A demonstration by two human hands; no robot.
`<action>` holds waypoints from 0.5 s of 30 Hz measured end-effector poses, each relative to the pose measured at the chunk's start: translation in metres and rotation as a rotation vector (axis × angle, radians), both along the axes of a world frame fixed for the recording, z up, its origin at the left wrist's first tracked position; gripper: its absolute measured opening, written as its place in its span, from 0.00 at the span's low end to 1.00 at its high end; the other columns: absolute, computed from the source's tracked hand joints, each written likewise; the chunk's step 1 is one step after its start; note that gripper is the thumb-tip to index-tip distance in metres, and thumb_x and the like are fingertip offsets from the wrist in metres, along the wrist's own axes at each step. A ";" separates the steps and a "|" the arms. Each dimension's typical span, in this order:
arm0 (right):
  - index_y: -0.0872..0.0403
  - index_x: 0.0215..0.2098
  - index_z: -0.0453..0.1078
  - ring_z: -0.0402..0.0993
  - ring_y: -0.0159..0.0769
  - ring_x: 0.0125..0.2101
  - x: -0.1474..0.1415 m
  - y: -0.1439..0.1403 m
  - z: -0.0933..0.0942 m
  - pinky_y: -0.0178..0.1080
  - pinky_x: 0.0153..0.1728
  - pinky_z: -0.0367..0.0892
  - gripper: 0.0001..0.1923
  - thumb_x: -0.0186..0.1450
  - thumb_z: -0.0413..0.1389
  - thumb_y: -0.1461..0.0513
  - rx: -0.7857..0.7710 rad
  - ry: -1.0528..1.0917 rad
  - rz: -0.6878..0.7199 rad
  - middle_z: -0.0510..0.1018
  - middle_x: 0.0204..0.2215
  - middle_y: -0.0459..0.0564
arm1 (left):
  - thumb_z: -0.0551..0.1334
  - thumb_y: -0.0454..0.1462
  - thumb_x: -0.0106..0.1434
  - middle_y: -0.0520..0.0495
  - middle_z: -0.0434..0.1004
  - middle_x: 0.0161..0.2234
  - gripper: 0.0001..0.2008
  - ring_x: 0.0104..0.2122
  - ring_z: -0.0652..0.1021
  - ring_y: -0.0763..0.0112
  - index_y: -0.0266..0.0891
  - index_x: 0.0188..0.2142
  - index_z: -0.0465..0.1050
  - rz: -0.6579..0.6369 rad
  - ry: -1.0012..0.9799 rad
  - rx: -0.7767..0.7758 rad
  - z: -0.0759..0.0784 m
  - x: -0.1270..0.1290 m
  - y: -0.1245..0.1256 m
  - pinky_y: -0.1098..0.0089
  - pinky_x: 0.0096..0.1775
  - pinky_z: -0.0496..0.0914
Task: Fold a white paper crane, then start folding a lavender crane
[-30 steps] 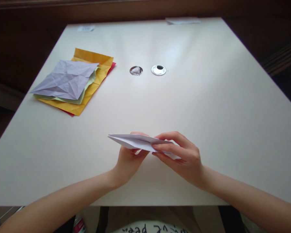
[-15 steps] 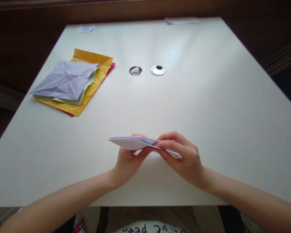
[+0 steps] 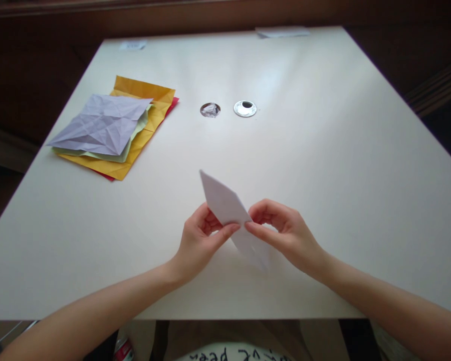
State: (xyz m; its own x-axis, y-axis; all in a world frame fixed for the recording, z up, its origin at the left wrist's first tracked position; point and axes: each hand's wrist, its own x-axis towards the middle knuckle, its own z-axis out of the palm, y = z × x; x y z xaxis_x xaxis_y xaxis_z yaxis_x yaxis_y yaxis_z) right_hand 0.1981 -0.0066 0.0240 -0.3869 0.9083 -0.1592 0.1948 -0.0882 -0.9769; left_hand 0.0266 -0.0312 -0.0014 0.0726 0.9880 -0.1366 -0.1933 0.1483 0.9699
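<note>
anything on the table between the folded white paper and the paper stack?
Nothing. In the head view the table is bare between the white paper, pinched by the left hand and right hand, and the paper stack.

Paper between two hands at the table's [image 3: 323, 150] near edge

Folded paper [image 3: 229, 210] sits between left hand [image 3: 199, 240] and right hand [image 3: 289, 235]; paper stack [image 3: 113, 128] lies toward the far left corner.

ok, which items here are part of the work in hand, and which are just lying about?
In hand:
- folded white paper, pinched between both hands above the table
- left hand
- right hand

Lying about:
- stack of creased coloured sheets, far left
- two round holes in the tabletop
- paper slips at the far edge
</note>
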 end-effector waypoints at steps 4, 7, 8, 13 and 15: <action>0.52 0.33 0.62 0.68 0.27 0.29 -0.001 0.002 -0.007 0.31 0.29 0.65 0.10 0.57 0.59 0.61 -0.205 0.162 -0.073 0.69 0.27 0.42 | 0.67 0.34 0.53 0.50 0.75 0.40 0.23 0.31 0.78 0.75 0.44 0.47 0.63 0.040 -0.029 -0.040 0.003 -0.003 0.009 0.75 0.33 0.74; 0.52 0.31 0.59 0.66 0.25 0.27 -0.001 0.001 -0.009 0.30 0.28 0.64 0.12 0.57 0.60 0.61 -0.196 0.192 -0.104 0.67 0.25 0.40 | 0.67 0.35 0.53 0.49 0.74 0.41 0.27 0.29 0.78 0.75 0.45 0.51 0.60 0.037 -0.019 -0.089 0.005 -0.005 0.012 0.74 0.31 0.73; 0.53 0.30 0.59 0.65 0.25 0.26 -0.001 0.001 -0.009 0.30 0.27 0.64 0.12 0.57 0.60 0.61 -0.177 0.185 -0.110 0.67 0.25 0.40 | 0.67 0.36 0.54 0.48 0.75 0.40 0.26 0.30 0.78 0.74 0.43 0.50 0.61 0.008 -0.021 -0.111 0.006 -0.006 0.012 0.74 0.32 0.73; 0.53 0.29 0.59 0.65 0.25 0.26 -0.001 -0.001 -0.009 0.30 0.27 0.64 0.12 0.57 0.60 0.61 -0.140 0.172 -0.114 0.67 0.25 0.41 | 0.65 0.41 0.54 0.46 0.77 0.31 0.12 0.32 0.77 0.69 0.34 0.34 0.72 -0.206 0.073 -0.209 0.010 -0.009 0.013 0.73 0.31 0.72; 0.52 0.32 0.59 0.66 0.26 0.27 -0.001 0.000 -0.010 0.31 0.27 0.65 0.11 0.57 0.60 0.61 -0.172 0.184 -0.097 0.68 0.25 0.41 | 0.66 0.42 0.54 0.48 0.76 0.28 0.12 0.29 0.76 0.71 0.34 0.31 0.72 -0.193 0.126 -0.212 0.010 -0.009 0.013 0.74 0.28 0.70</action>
